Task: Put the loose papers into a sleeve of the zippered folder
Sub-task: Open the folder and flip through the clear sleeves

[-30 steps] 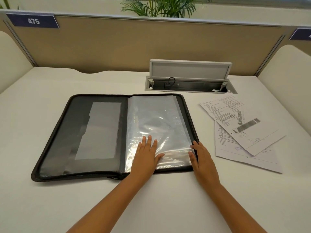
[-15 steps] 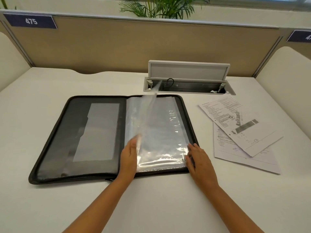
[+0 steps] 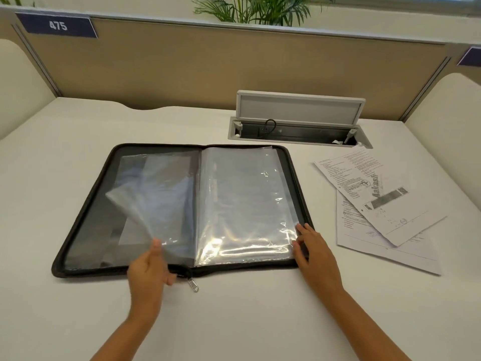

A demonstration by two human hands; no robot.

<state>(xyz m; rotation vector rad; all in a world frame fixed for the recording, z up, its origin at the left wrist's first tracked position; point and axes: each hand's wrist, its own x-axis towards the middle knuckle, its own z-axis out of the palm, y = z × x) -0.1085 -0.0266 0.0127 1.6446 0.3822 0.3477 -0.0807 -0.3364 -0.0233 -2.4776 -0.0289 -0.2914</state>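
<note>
A: What is on the far left?

B: A blue label (image 3: 57, 25) with 475 on the beige partition (image 3: 182, 69). Below it the white desk (image 3: 52, 157) carries the zippered folder (image 3: 86, 204), which lies open and flat. Its long axis runs left to right, and the spine points away from the person.

A: And the hands?

B: The left hand (image 3: 149, 269) is at the near edge of the folder, close to the spine. Its thumb and fingers are pinched together on the lower corner of one clear sleeve (image 3: 156, 194), which is lifted and curls over the left half. The zipper pull (image 3: 193, 284) lies on the desk just beside this hand.

A: The right side?

B: The stack of sleeves (image 3: 247, 199) lies flat on the right half. The right hand (image 3: 316, 251) rests at its near right corner with the fingers spread apart, holding nothing.

A: Where are the papers?

B: The loose papers (image 3: 385, 204) lie on the desk to the right of the folder, near but apart, two sheets overlapping and tilted. Behind, a cable box (image 3: 299, 126) stands with its lid up. Nothing lies between the papers and the folder except the right hand.
</note>
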